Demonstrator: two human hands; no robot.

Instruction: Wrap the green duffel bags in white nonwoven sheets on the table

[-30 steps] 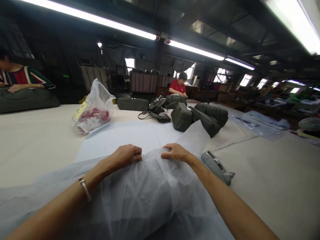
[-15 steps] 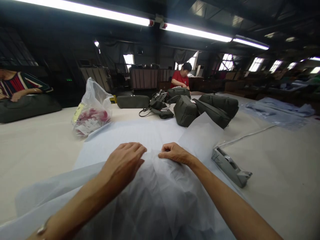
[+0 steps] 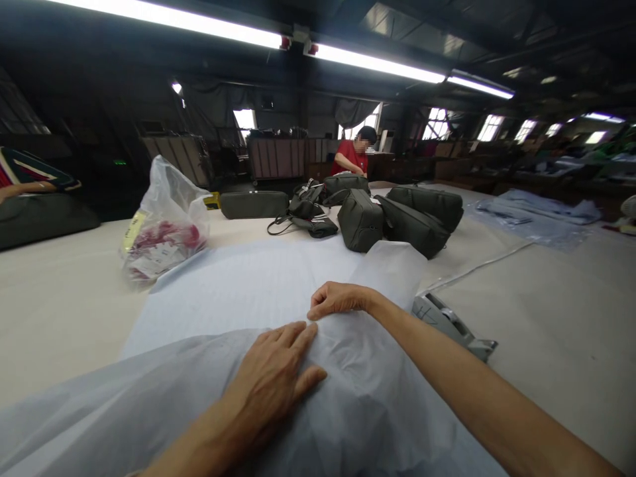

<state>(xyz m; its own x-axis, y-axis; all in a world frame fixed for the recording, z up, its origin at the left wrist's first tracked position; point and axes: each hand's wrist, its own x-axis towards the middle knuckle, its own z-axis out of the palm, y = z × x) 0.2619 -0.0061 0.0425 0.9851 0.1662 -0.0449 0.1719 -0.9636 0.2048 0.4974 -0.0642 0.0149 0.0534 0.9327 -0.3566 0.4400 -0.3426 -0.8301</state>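
White translucent tissue paper [image 3: 368,391] lies crumpled in front of me, bulging over something hidden beneath it. My left hand [image 3: 278,364] rests on it, fingers stretched flat and thumb out to the side. Just beyond those fingertips, my right hand [image 3: 332,299] is closed in a pinch on the tissue paper. A flat white sheet [image 3: 238,278] extends under and behind both hands. Beside my right forearm stands a grey tape dispenser [image 3: 450,324], partly hidden by the paper.
Several dark bags [image 3: 362,222] stand farther back on the pale table [image 3: 556,318]. A clear plastic bag [image 3: 166,225] with reddish contents sits at left, and folded plastic-covered items [image 3: 541,209] at right. Beyond are a person in red [image 3: 350,156] and a striped sleeve [image 3: 37,169].
My left hand has moved right and nearer to me, flattening onto the tissue paper. The paper's left part now comes across beneath it. My right hand keeps its pinch in nearly the same place.
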